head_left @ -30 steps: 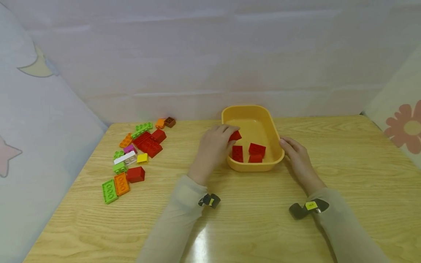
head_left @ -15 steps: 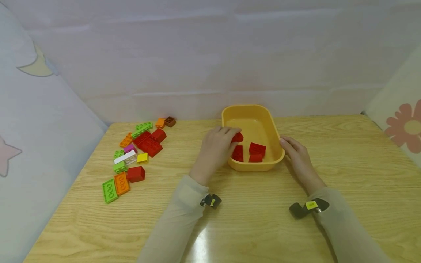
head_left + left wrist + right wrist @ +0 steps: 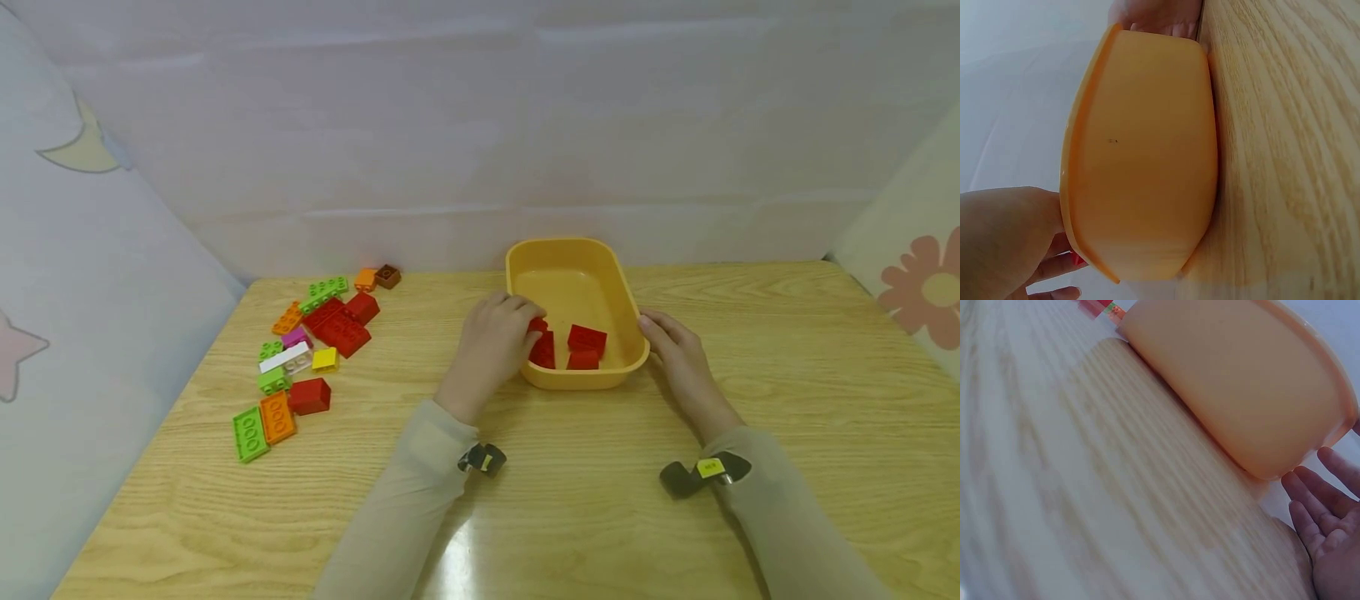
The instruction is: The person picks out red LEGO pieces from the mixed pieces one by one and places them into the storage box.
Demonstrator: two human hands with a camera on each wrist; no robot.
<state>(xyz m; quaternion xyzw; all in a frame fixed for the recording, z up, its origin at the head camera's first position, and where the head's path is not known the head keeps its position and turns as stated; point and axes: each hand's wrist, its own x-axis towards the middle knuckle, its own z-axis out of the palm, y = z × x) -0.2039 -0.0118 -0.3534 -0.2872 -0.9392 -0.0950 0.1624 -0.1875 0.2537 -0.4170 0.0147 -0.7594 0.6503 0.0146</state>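
Observation:
In the head view my left hand (image 3: 491, 337) reaches over the left rim of a yellow plastic bin (image 3: 573, 381). Its fingertips hold a red toy brick (image 3: 538, 324), mostly hidden by the fingers, low inside the bin. Just below it lies another red brick (image 3: 543, 351), and two more, a larger red brick (image 3: 587, 339) and a smaller red brick (image 3: 582, 360), sit to its right. My right hand (image 3: 681, 367) touches the bin's right side, thumb at the rim. In the right wrist view its fingers (image 3: 1313, 497) extend loosely against the outer wall.
Several loose bricks lie on the left of the wooden table (image 3: 555, 500), among them a red brick (image 3: 310, 397), a yellow brick (image 3: 326, 360), a white brick (image 3: 285, 359) and a green brick (image 3: 250, 434). A pale wall covering (image 3: 420, 142) stands behind the bin.
My left hand has lowered the red brick toward the near left part of the bin, beside the brick lying there. The right hand and the bin have stayed still.

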